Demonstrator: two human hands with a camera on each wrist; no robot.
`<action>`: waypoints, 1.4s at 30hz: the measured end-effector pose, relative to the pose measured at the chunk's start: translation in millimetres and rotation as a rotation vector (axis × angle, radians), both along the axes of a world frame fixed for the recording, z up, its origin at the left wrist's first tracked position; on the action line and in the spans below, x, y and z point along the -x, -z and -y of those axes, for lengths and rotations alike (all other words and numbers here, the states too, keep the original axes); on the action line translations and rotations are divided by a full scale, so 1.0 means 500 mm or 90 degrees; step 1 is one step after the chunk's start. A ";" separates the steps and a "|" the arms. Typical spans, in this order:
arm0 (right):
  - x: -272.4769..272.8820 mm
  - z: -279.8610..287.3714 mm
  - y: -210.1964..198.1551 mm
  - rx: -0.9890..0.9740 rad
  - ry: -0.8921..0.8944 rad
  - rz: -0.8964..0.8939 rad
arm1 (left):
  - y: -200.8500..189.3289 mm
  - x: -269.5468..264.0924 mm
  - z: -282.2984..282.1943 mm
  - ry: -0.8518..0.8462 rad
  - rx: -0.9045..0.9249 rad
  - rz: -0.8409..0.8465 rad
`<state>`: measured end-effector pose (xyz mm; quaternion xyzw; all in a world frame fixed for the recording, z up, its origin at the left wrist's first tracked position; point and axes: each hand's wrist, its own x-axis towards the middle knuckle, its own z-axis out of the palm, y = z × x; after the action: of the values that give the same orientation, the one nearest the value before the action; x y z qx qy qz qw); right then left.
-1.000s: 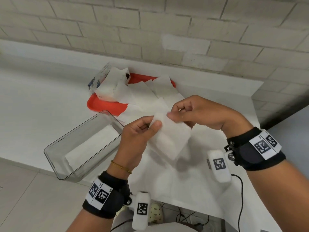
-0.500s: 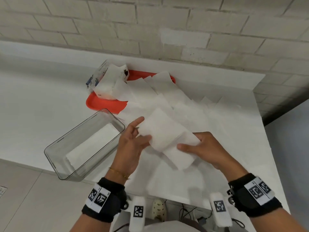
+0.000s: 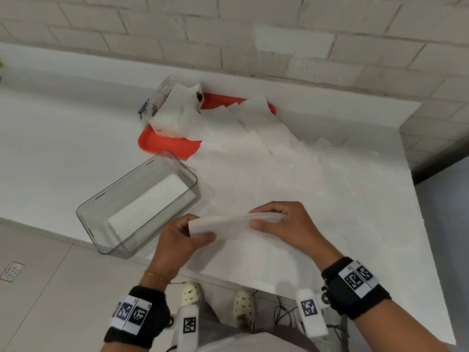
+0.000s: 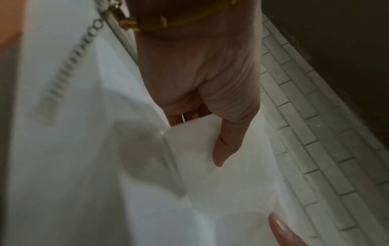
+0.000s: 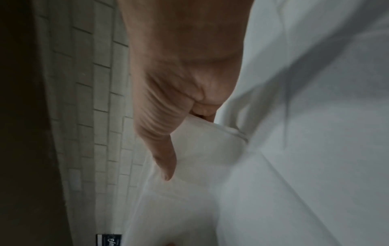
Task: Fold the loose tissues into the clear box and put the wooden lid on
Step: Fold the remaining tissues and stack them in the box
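A folded white tissue (image 3: 228, 224) hangs just above the table, held at both ends. My left hand (image 3: 189, 233) pinches its left end, thumb on the near face (image 4: 193, 144). My right hand (image 3: 269, 221) pinches the right end, thumb in front and fingers curled behind (image 5: 202, 149). The clear box (image 3: 106, 201) stands to the left of my hands at the table's front edge, with folded tissues (image 3: 152, 201) lying flat inside. Loose tissues (image 3: 253, 158) spread over the table beyond my hands. I see no wooden lid.
An orange tray (image 3: 162, 146) sits at the back against the wall, with an opened tissue pack (image 3: 175, 113) on it. More flat tissues (image 3: 253, 260) lie under my hands. The table's front edge (image 3: 228, 278) is close, with floor and feet below.
The tissue was open and held up; my right hand brought it down and folded it into a narrow strip. Both hands now pinch its ends, lower and nearer the table's front.
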<state>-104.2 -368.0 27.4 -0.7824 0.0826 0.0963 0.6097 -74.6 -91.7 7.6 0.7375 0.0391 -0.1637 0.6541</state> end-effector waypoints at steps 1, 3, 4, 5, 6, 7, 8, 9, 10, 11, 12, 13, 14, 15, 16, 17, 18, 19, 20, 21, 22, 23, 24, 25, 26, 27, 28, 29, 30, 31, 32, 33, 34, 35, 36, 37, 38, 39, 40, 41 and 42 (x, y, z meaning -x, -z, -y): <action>0.001 -0.009 0.011 -0.014 0.000 -0.010 | 0.008 0.004 -0.008 -0.016 -0.010 -0.001; 0.000 -0.023 0.033 -0.021 0.005 -0.036 | 0.019 0.014 -0.015 -0.042 -0.007 -0.009; 0.001 -0.028 0.042 -0.016 0.012 -0.048 | 0.023 0.016 -0.016 -0.054 -0.001 -0.016; 0.001 -0.030 0.052 -0.009 0.025 -0.058 | 0.025 0.018 -0.013 -0.061 0.005 -0.019; 0.001 -0.029 0.063 0.001 0.043 -0.068 | 0.024 0.019 -0.009 -0.062 0.006 -0.015; 0.001 -0.027 0.071 0.011 0.061 -0.079 | 0.024 0.020 -0.002 -0.061 0.006 -0.007; 0.002 -0.027 0.076 0.015 0.074 -0.087 | 0.023 0.021 0.004 -0.064 0.000 0.000; 0.003 -0.029 0.078 0.012 0.074 -0.084 | 0.023 0.022 0.011 -0.063 -0.014 0.009; 0.004 -0.032 0.077 0.006 0.060 -0.069 | 0.024 0.023 0.017 -0.057 -0.034 0.018; 0.006 -0.037 0.075 -0.002 0.045 -0.048 | 0.024 0.024 0.023 -0.051 -0.048 0.028; 0.007 -0.042 0.070 -0.011 0.033 -0.029 | 0.023 0.024 0.027 -0.052 -0.052 0.035; 0.008 -0.046 0.067 -0.025 0.025 -0.012 | 0.023 0.024 0.028 -0.058 -0.046 0.041; 0.009 -0.049 0.064 -0.044 0.016 0.002 | 0.021 0.024 0.027 -0.064 -0.032 0.043; 0.009 -0.049 0.063 -0.062 0.008 0.013 | 0.018 0.023 0.021 -0.068 -0.014 0.045; 0.008 -0.048 0.062 -0.071 -0.001 0.020 | 0.015 0.022 0.014 -0.069 0.003 0.047; 0.007 -0.046 0.061 -0.070 -0.012 0.024 | 0.015 0.021 0.005 -0.068 0.011 0.048; 0.006 -0.044 0.062 -0.061 -0.020 0.025 | 0.017 0.021 -0.005 -0.066 0.006 0.049; 0.004 -0.043 0.063 -0.055 -0.024 0.024 | 0.020 0.021 -0.013 -0.063 -0.006 0.051; 0.003 -0.043 0.065 -0.051 -0.029 0.025 | 0.022 0.023 -0.019 -0.061 -0.019 0.051; 0.001 -0.046 0.069 -0.046 -0.037 0.034 | 0.024 0.024 -0.022 -0.061 -0.027 0.054; -0.001 -0.050 0.072 -0.035 -0.045 0.047 | 0.024 0.023 -0.022 -0.059 -0.031 0.059; -0.006 -0.055 0.074 -0.028 -0.050 0.057 | 0.023 0.022 -0.020 -0.057 -0.030 0.063; -0.012 -0.062 0.072 -0.030 -0.051 0.061 | 0.020 0.021 -0.015 -0.056 -0.027 0.067; -0.016 -0.069 0.068 -0.039 -0.045 0.061 | 0.015 0.020 -0.010 -0.061 -0.024 0.070; -0.020 -0.074 0.063 -0.047 -0.037 0.064 | 0.009 0.020 -0.007 -0.068 -0.022 0.076; -0.024 -0.077 0.057 -0.053 -0.028 0.070 | 0.004 0.019 -0.005 -0.076 -0.017 0.085; -0.028 -0.077 0.050 -0.056 -0.022 0.074 | 0.000 0.018 -0.005 -0.085 -0.009 0.092; -0.030 -0.074 0.046 -0.053 -0.022 0.073 | -0.002 0.016 -0.007 -0.096 -0.004 0.090; -0.032 -0.071 0.046 -0.043 -0.024 0.067 | -0.002 0.015 -0.010 -0.109 -0.002 0.079; -0.034 -0.069 0.048 -0.030 -0.022 0.056 | 0.002 0.013 -0.014 -0.119 -0.006 0.065; -0.035 -0.069 0.051 -0.022 -0.014 0.039 | 0.007 0.013 -0.016 -0.121 -0.012 0.051; -0.038 -0.070 0.056 -0.021 -0.002 0.021 | 0.010 0.014 -0.016 -0.123 -0.021 0.040; -0.040 -0.073 0.061 -0.023 0.010 0.010 | 0.012 0.015 -0.013 -0.128 -0.028 0.032; -0.045 -0.077 0.064 -0.024 0.022 0.005 | 0.012 0.016 -0.010 -0.134 -0.034 0.026; -0.049 -0.080 0.065 -0.022 0.033 0.002 | 0.011 0.016 -0.004 -0.141 -0.034 0.022; -0.054 -0.084 0.065 -0.018 0.044 0.000 | 0.010 0.015 0.000 -0.148 -0.029 0.022; -0.058 -0.087 0.064 -0.016 0.053 0.002 | 0.007 0.016 0.002 -0.154 -0.025 0.027; -0.059 -0.090 0.061 -0.016 0.060 0.006 | 0.004 0.017 0.005 -0.163 -0.027 0.033; -0.059 -0.094 0.056 -0.020 0.063 0.016 | -0.002 0.018 0.006 -0.173 -0.027 0.041; -0.059 -0.097 0.051 -0.026 0.063 0.029 | -0.006 0.018 0.007 -0.181 -0.024 0.051; -0.058 -0.099 0.046 -0.036 0.063 0.038 | -0.012 0.018 0.007 -0.183 -0.016 0.063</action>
<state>-75.1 -318.3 4.2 -0.7625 0.1000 0.0451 0.6377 -83.5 -95.1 13.7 0.7395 0.1144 -0.0314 0.6627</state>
